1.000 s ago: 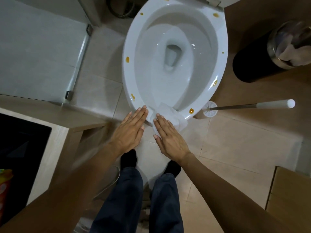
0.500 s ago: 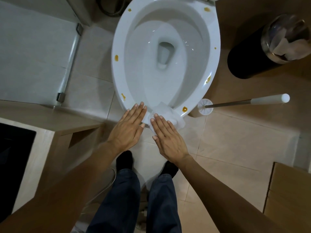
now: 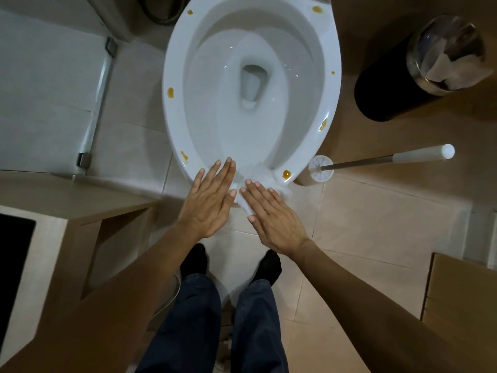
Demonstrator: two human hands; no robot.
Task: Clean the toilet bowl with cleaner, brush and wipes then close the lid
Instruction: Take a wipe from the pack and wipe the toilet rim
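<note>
Both hands lie flat, fingers spread. The right hand [image 3: 274, 219] presses a wipe [image 3: 262, 175] on the toilet rim [image 3: 174, 122]. Right of it, the brush [image 3: 382, 161] handle points away rightward; the left hand [image 3: 208, 200] rests alongside.

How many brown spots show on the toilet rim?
7: back left, back right, left, front left, right, lower right, front. The wipe may hide more.
</note>
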